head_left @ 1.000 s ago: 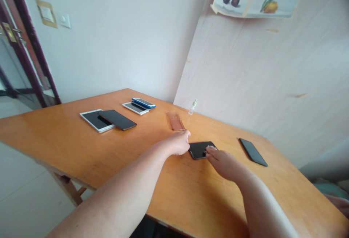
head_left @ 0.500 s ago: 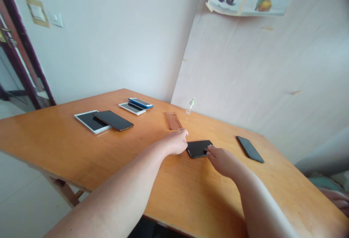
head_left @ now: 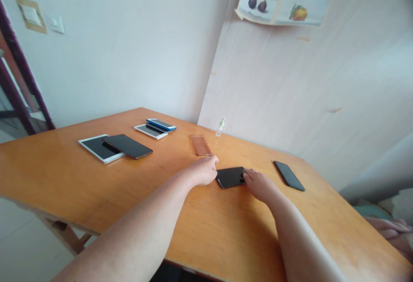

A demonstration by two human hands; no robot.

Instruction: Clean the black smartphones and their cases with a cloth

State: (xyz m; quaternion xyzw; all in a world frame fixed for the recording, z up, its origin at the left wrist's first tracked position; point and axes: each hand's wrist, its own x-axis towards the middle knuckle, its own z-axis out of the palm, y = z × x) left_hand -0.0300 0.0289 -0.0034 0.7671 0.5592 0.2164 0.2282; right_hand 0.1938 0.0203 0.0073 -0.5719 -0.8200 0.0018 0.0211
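Currently, the left hand (head_left: 206,171) is resting its curled fingers at the left end of a black smartphone (head_left: 230,177), which is lying screen-up on the wooden desk (head_left: 226,230) between the near edge and the wall-side edge. The right hand (head_left: 258,184) is resting close-set, outstretched fingers at its other end; whether either is gripping, I cannot tell. Near the desk's far corner, a blue smartphone (head_left: 161,124) is overlapping a white smartphone (head_left: 149,131).
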